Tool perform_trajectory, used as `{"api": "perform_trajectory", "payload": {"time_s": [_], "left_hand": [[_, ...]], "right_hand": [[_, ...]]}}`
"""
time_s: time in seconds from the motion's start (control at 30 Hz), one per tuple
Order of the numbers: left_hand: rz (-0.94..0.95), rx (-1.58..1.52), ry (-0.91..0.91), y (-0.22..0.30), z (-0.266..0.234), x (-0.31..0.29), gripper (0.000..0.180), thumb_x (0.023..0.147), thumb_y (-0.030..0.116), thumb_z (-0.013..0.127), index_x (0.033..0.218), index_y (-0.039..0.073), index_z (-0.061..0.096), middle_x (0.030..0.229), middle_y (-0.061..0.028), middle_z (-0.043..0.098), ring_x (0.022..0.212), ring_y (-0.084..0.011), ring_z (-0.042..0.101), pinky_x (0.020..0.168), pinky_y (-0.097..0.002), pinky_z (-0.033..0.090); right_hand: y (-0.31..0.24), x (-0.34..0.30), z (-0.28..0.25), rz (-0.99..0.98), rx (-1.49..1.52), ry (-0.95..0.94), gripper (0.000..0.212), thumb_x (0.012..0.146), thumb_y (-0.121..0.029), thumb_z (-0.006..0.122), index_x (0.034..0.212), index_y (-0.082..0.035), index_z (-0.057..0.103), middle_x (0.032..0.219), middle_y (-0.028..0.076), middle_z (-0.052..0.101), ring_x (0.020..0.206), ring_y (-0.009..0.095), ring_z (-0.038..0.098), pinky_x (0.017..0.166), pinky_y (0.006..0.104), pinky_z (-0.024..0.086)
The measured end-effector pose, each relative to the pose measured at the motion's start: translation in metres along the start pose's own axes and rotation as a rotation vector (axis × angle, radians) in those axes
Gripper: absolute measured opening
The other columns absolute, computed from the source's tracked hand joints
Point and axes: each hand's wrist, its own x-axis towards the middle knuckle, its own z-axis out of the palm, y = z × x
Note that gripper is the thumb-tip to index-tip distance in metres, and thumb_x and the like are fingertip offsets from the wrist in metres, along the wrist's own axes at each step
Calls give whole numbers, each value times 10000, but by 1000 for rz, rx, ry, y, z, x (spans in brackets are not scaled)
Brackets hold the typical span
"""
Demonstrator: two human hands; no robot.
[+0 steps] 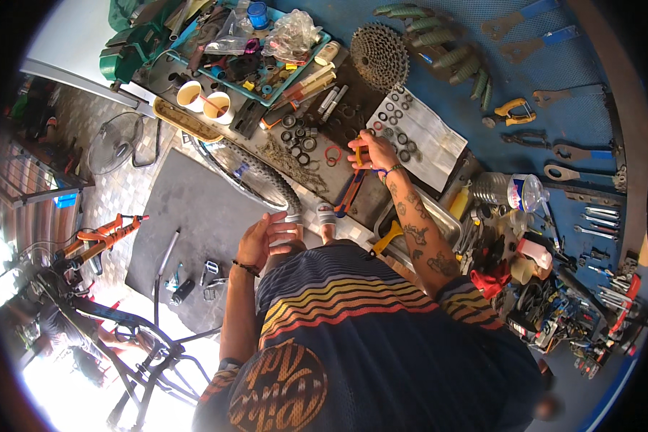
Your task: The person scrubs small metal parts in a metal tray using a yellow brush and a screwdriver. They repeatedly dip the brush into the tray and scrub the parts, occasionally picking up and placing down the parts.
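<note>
My right hand [376, 153] is over the workbench, fingers closed on a small yellow-orange piece [358, 154], perhaps a ring; its exact kind is too small to tell. Beyond that hand, a white paper sheet [433, 140] carries several dark rings and bearings [390, 106] in rows. To its left on the bench lie a red ring [333, 153], loose dark rings [306, 143] and a heap of bike chain [289, 160]. An orange-and-blue handled tool [350, 193] lies just below the hand. My left hand [263, 239] hangs away from the bench with fingers apart, holding nothing.
A blue tray [324, 42] of small parts, two paper cups [218, 108] and a cassette [379, 57] occupy the bench's far side. Tools hang on the blue pegboard [554, 72]. A tyred wheel [255, 176] leans at the bench; a bike frame [115, 317] stands left.
</note>
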Motion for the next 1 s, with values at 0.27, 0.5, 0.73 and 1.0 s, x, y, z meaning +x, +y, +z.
{"api": "perform_trajectory", "payload": {"time_s": [0.27, 0.5, 0.73, 1.0], "left_hand": [[-31, 86, -50, 37, -17, 12, 648, 1130, 562, 466, 1505, 42, 565, 1287, -141, 741, 1103, -249, 722, 871, -401, 606], [-59, 112, -78, 42, -30, 16, 620, 1142, 523, 468, 1506, 30, 560, 1276, -148, 744, 1103, -237, 734, 880, -401, 630], [-43, 134, -78, 42, -31, 11, 618, 1141, 527, 461, 1503, 38, 572, 1278, -142, 742, 1095, -246, 724, 880, -405, 617], [-49, 281, -172, 36, -22, 10, 567, 1132, 511, 510, 1395, 27, 644, 1103, -122, 780, 961, -218, 754, 786, -356, 628]], "right_hand": [[-3, 8, 8, 43, -65, 140, 472, 1058, -477, 625, 1007, -10, 670, 911, 80, 716, 798, 254, 803, 662, 385, 705], [1, -17, 16, 68, 57, 86, 480, 1079, -463, 592, 1050, 11, 665, 1051, 136, 726, 900, 345, 808, 710, 453, 717], [1, 17, 19, 79, 108, 168, 421, 1080, -432, 570, 1014, -24, 652, 969, 111, 719, 743, 305, 781, 612, 461, 681], [10, -51, -18, -116, -280, 243, 390, 1083, -459, 584, 1023, -75, 617, 771, 73, 643, 609, 220, 629, 546, 377, 497]]}}
